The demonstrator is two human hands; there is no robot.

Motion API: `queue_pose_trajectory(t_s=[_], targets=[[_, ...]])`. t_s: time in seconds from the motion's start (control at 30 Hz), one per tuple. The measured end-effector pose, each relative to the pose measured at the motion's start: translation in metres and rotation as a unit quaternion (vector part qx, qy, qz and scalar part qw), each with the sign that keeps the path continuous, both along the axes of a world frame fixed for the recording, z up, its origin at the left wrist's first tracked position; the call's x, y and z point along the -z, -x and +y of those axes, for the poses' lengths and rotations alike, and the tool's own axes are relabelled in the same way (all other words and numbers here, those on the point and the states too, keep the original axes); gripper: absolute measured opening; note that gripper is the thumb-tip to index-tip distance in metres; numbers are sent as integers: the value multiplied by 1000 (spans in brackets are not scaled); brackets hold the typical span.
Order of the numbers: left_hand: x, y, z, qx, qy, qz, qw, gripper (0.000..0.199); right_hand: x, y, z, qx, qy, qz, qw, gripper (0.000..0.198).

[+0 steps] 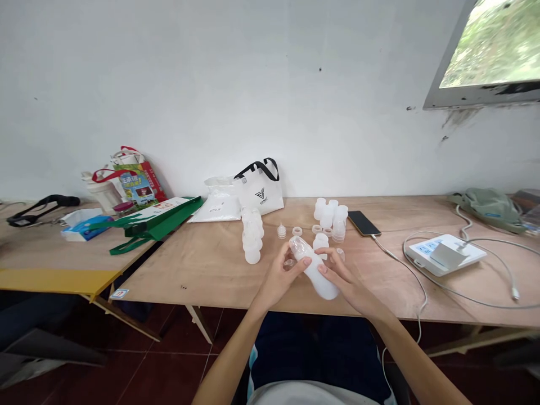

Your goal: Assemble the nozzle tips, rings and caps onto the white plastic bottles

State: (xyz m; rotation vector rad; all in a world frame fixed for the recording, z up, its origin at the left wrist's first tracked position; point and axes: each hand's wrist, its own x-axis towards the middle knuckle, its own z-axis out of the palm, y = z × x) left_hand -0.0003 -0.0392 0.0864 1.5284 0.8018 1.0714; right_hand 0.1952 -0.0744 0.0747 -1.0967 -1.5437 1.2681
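A white translucent baby bottle (321,283) is tilted between my two hands, its clear domed cap (297,245) pointing up and to the left. Around the cap end, my left hand (286,266) is closed with the thumb across the neck. My right hand (341,277) grips the bottle's body, thumb on its near side. Behind the hands stands a white bottle (321,243), partly covered by my fingers. A clear nipple (282,230) and a white ring (297,231) lie just beyond. Small clear caps beside my hands are partly hidden.
White bottles (252,242) stand in a row at the left, more (331,212) at the back right. A phone (364,223) with a cable and a white box (448,254) lie right. A white bag (261,194) leans on the wall; a green bag (158,222) lies left.
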Motion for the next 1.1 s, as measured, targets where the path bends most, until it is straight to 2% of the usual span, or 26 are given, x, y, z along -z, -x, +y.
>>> queue_pose_trajectory(t_s=[0.1, 0.2, 0.4, 0.57, 0.67, 0.8, 0.87, 0.97, 1.1], targets=[[-4, 2, -1, -12, -28, 17, 999, 35, -2, 2, -1, -56, -26, -21, 998, 36], [-7, 7, -2, -28, -34, 18, 999, 38, -4, 4, 1, -87, -50, -57, 993, 32], [-9, 17, 2, -65, -56, 21, 996, 39, -1, -7, 8, -35, -86, -100, 991, 29], [-18, 38, 5, -150, -83, -16, 985, 41, -4, -23, 13, 32, -114, -82, 990, 30], [-27, 57, 8, -254, -139, -71, 955, 44, -7, -31, 15, 56, -131, -63, 988, 31], [-31, 89, 22, -410, -225, -141, 872, 49, -8, -39, 17, 88, -154, -36, 983, 30], [-28, 105, 33, -460, -245, -148, 841, 53, -6, -41, 19, 102, -157, -26, 982, 30], [-18, 125, 49, -483, -240, -128, 832, 57, -3, -43, 22, 112, -155, -20, 981, 31], [1, 137, 68, -466, -204, -105, 855, 58, -1, -44, 24, 116, -149, -30, 981, 32]])
